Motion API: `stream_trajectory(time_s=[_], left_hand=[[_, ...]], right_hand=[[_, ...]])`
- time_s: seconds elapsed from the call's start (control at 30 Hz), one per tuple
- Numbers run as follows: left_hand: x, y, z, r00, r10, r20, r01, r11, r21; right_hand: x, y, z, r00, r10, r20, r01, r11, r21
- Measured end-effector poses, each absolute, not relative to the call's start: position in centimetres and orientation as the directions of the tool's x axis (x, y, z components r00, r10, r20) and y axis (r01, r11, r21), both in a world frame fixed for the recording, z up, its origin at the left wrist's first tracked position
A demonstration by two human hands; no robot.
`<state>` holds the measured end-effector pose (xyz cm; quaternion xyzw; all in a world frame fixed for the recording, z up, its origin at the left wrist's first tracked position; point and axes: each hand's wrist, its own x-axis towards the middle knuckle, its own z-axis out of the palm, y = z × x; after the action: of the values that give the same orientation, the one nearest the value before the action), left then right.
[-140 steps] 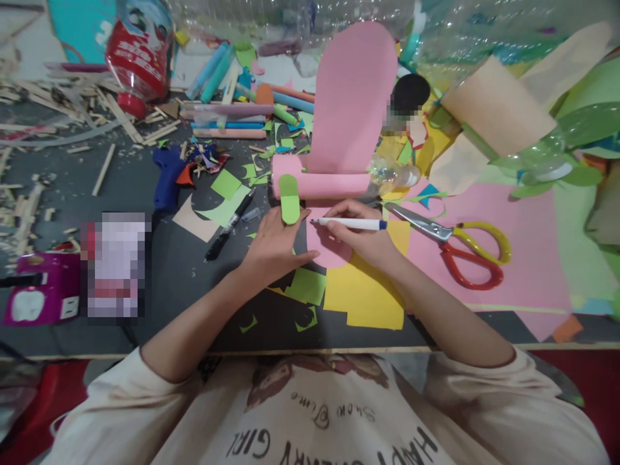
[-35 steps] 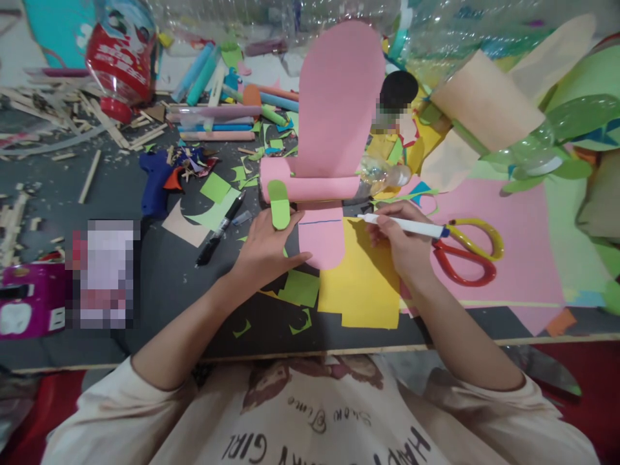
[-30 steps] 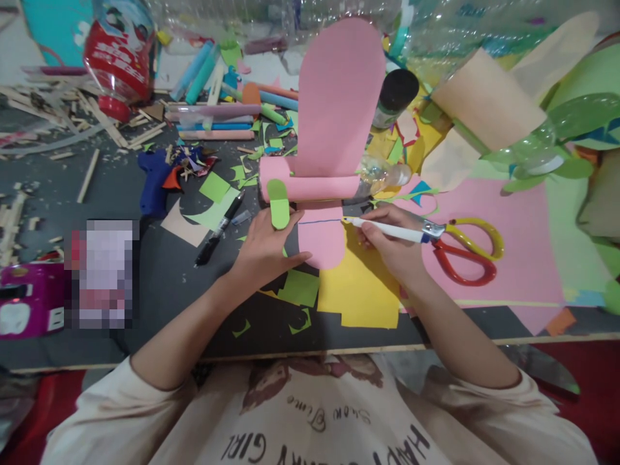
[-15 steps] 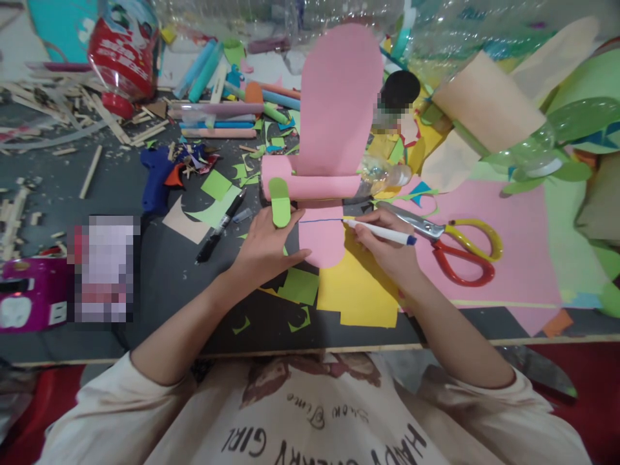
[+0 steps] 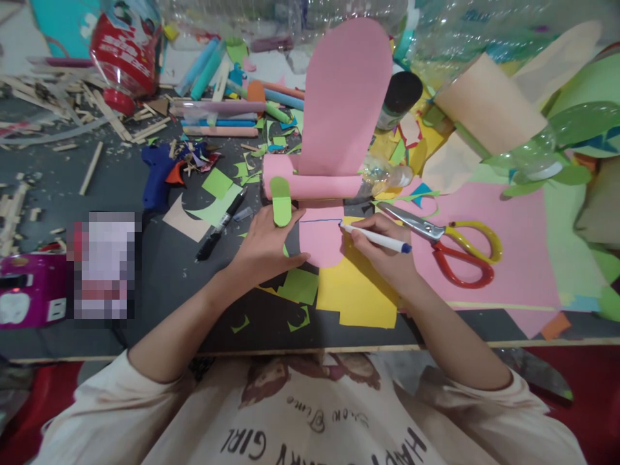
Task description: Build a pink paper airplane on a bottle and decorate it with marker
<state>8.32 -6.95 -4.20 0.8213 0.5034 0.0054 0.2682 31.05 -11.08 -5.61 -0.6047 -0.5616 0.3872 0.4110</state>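
Note:
My right hand (image 5: 387, 252) grips a white marker (image 5: 378, 237) with a blue end. Its tip touches the right side of the lower pink paper wing (image 5: 320, 245), at the end of a blue line drawn across it. At that wing's left edge, my left hand (image 5: 266, 242) rests with thumb and forefinger spread apart, its fingertips on the paper. Above the hands lies a bottle wrapped in pink paper (image 5: 324, 186), with a green paper strip (image 5: 281, 203) on its left end. A larger rounded pink wing (image 5: 343, 97) rises from the bottle's far side.
Scissors with red and yellow handles (image 5: 443, 239) lie right of my right hand on pink paper (image 5: 513, 258). Yellow paper (image 5: 361, 290) is under that hand. At left are a black pen (image 5: 220, 226), a blue glue gun (image 5: 157, 174) and a red-labelled bottle (image 5: 126, 48).
The marker tip has shifted slightly left and down at the line's right end. My right hand moved with it. My left hand has stayed nearly in place.

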Motion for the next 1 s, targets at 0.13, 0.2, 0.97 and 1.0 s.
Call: stream_trajectory(time_s=[0.13,0.2,0.97,1.0], left_hand=[[8.4,-7.0,-4.1,0.496,0.828,-0.261,0.825,-0.355,0.44],[8.4,-7.0,-4.2,0.498,0.831,-0.25,0.822,-0.359,0.442],[8.5,-7.3,-4.3,0.514,0.834,-0.198,0.8,-0.384,0.461],[8.5,-7.3,-4.4,0.515,0.836,-0.189,0.797,-0.386,0.464]], right_hand=[[30.4,-11.4,-5.1,0.043,0.999,0.005,0.352,-0.01,-0.936],[30.0,-11.6,-4.9,0.019,1.0,0.009,0.355,0.002,-0.935],[27.8,-13.0,-4.7,-0.222,0.973,0.062,0.401,0.149,-0.904],[27.7,-13.0,-4.8,-0.227,0.971,0.069,0.402,0.158,-0.902]])
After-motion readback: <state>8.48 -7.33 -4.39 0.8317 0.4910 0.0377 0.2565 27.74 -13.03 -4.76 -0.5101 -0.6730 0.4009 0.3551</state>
